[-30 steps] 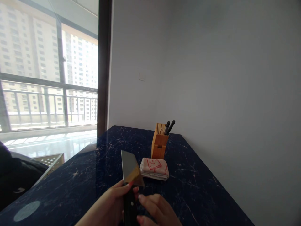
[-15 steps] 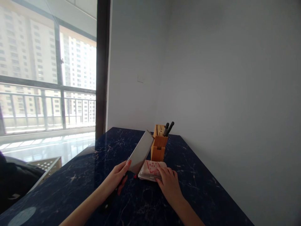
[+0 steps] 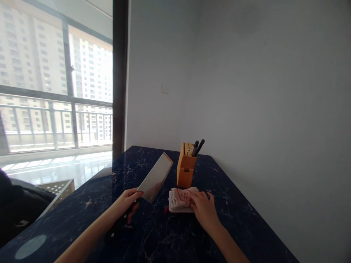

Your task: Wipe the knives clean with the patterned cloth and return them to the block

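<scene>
A broad-bladed cleaver (image 3: pixel 156 177) is in my left hand (image 3: pixel 129 200), which is closed around the black handle near the blade. The blade slants up and away to the right, apart from the cloth. My right hand (image 3: pixel 205 211) grips the right side of a folded white cloth (image 3: pixel 178 202) with red markings; the fingertips are partly hidden against it. Just behind the cloth stands a wooden knife block (image 3: pixel 185 172) with two dark-handled tools in its top right slots.
The dark blue marbled table (image 3: pixel 164 241) runs back to a plain grey wall (image 3: pixel 260 109). On the left are a large window (image 3: pixel 90 76), a perforated pale chair or rack (image 3: pixel 59 188) and a black item (image 3: pixel 24 204). A small red thing (image 3: pixel 166 209) lies at the cloth's left edge.
The cleaver in my left hand has moved left, away from the cloth and the knife block. My right hand and the cloth have shifted slightly right in view.
</scene>
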{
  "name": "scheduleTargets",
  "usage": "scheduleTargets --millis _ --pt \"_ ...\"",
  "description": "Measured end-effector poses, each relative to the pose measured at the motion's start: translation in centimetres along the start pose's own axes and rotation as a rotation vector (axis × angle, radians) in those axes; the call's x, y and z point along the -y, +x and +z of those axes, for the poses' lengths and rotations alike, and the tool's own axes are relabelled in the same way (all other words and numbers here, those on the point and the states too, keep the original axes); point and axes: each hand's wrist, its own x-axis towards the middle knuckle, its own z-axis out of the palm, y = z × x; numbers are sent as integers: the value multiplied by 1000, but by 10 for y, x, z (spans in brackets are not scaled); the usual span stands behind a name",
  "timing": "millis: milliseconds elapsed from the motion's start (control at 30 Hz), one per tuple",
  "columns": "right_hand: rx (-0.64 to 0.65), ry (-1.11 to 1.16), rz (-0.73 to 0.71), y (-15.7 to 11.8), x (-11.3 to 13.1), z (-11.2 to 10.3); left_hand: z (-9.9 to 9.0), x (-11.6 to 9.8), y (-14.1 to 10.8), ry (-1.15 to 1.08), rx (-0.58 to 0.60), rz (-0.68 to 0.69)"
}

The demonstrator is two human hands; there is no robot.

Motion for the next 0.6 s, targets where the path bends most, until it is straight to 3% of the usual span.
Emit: scheduleTargets --millis 133,233,433,600 --pt "79 -16 156 -8 -37 -15 -26 -9 -11 46 113 -72" --pt "98 -3 203 -11 -53 -21 -33 -11 -18 68 178 -108" --pt "221 139 35 -12 -37 -28 -19 0 -7 125 244 -162" --pt "156 190 176 3 -34 -37 -7 2 8 158 289 -184"
